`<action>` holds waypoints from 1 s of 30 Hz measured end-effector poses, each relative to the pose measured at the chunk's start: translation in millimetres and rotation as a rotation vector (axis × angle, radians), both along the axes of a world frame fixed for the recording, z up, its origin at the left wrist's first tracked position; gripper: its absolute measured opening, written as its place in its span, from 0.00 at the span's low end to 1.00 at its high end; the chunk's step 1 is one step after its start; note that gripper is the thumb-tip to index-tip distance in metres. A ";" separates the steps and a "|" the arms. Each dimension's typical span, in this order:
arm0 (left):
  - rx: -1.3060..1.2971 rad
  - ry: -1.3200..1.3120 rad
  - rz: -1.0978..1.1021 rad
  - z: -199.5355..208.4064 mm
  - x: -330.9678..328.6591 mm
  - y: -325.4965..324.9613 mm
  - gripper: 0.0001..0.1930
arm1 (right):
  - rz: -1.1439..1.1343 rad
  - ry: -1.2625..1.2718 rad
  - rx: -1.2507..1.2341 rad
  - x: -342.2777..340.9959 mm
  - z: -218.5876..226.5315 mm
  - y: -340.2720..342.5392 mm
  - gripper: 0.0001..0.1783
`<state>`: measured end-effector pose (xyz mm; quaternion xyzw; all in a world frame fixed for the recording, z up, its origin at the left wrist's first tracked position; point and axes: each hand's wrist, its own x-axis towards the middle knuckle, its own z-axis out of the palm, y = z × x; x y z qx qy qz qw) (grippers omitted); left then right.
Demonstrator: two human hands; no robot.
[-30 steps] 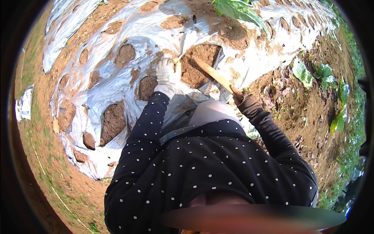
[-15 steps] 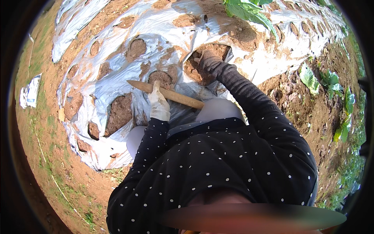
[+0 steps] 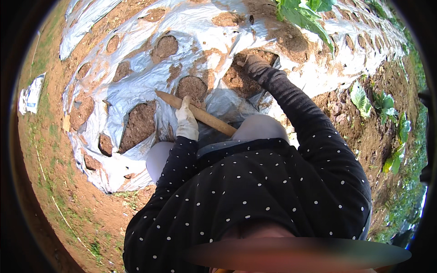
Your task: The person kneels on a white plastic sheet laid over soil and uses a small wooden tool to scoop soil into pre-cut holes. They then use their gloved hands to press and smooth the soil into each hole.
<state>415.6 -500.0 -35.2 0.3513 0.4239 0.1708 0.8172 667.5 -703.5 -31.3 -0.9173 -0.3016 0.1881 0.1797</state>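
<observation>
My left hand, in a pale glove, is closed around a wooden handle that lies across my knees, its free end pointing up and left. My right hand, in a dirt-covered glove, reaches forward into a soil-filled hole cut in the silver plastic mulch sheet. Whether its fingers hold any soil I cannot tell. My dark dotted sleeves cover both arms. The handle's far end is hidden behind my knee.
Several round holes with brown soil dot the mulch sheet along the raised bed. A green leafy plant grows at the top. Small green plants stand in the bare furrow on the right. A white bag lies on the left ground.
The wooden handle passed from my right hand to my left and now lies across my knees. My right hand moved forward into the soil hole.
</observation>
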 end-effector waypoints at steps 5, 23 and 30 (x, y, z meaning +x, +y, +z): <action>0.022 0.034 0.011 1.8 1.7 0.1 0.11 | 0.130 -0.080 -0.174 -42.7 7.0 17.7 0.25; 0.069 -0.002 -0.016 -6.8 1.4 -0.1 0.11 | 0.027 -0.337 -0.308 -82.1 -1.3 -3.5 0.43; 0.083 0.029 -0.053 -7.0 1.0 1.4 0.11 | -0.097 -0.337 -0.353 -61.1 13.8 -25.9 0.41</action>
